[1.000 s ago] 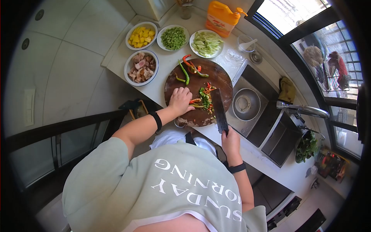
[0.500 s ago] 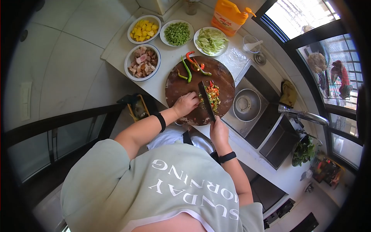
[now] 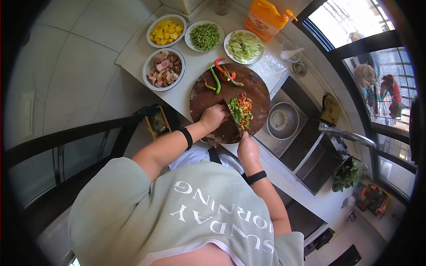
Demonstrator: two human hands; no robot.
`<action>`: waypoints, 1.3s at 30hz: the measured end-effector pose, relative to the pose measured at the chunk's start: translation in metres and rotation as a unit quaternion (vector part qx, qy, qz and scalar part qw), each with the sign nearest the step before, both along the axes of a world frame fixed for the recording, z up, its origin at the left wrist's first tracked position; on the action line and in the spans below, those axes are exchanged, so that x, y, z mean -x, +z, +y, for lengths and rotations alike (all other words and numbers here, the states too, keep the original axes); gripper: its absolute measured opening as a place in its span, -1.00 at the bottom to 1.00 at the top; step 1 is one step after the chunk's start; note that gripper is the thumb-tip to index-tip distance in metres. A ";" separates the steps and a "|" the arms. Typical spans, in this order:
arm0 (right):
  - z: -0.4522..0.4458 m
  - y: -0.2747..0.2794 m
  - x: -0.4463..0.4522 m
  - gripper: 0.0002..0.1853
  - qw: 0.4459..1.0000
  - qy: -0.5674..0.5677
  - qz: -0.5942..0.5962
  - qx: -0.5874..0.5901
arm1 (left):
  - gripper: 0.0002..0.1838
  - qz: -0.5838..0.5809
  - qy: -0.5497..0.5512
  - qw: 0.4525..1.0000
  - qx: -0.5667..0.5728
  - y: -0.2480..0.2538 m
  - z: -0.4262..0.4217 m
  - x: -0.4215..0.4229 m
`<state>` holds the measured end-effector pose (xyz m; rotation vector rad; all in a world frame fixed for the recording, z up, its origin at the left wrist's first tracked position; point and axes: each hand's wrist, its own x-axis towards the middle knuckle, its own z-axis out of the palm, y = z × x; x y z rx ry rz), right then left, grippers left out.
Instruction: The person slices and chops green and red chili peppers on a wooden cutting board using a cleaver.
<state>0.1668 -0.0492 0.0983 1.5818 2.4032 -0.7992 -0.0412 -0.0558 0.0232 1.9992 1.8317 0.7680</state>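
My right hand (image 3: 248, 150) grips a cleaver (image 3: 234, 116) by its handle, with the blade nearly edge-on to my view. The blade stands on a round wooden cutting board (image 3: 202, 104). My left hand (image 3: 214, 118) is closed, its curled fingers close against the blade's left side; whatever they hold is hidden. Right of the blade lies a heap of chopped red and green chili (image 3: 242, 111). Whole green chilies (image 3: 214, 80) and red chilies (image 3: 219, 65) rest at the board's far side.
Behind the board stand a bowl of cut meat (image 3: 165, 71), a bowl of yellow chunks (image 3: 166, 33), a plate of chopped green pieces (image 3: 204, 37) and a plate of pale green slices (image 3: 243, 47). An orange jug (image 3: 265, 20) stands farther back. A sink with a metal basin (image 3: 284, 120) lies right.
The cleaver blade has shifted slightly left and turned more edge-on. Fresh green pieces now show beside it on the heap. My left hand has drawn back slightly left.
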 end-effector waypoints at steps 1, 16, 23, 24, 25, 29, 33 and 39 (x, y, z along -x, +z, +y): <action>0.004 -0.005 0.002 -0.83 1.000 -0.006 -0.007 0.017 | -0.82 0.000 0.000 1.000 -0.005 0.000 0.002 0.000; 0.012 -0.013 -0.008 -0.83 0.999 -0.025 0.017 0.025 | -0.82 0.005 -0.024 1.000 -0.009 0.002 0.008 -0.010; 0.013 0.022 -0.006 -0.81 0.996 -0.058 0.063 0.035 | -0.62 -0.050 0.027 0.998 -0.037 0.033 -0.016 0.014; 0.015 0.026 -0.004 -0.81 0.996 -0.050 0.061 0.030 | -0.61 -0.044 0.006 0.998 -0.045 0.033 -0.017 0.017; 0.016 0.028 -0.004 -0.80 0.997 -0.042 0.058 0.025 | -0.60 -0.038 -0.015 0.998 -0.052 0.034 -0.019 0.019; 0.017 0.032 -0.003 -0.80 0.996 -0.042 0.074 0.015 | -0.65 -0.049 0.028 0.998 -0.032 0.033 -0.026 0.031; 0.018 0.038 -0.001 -0.80 0.998 -0.018 0.056 0.004 | -0.77 -0.058 0.079 0.995 -0.031 0.031 -0.032 0.040; 0.017 0.034 0.000 -0.82 0.997 0.010 0.074 -0.019 | -0.65 0.003 0.067 0.996 -0.060 0.010 -0.021 0.037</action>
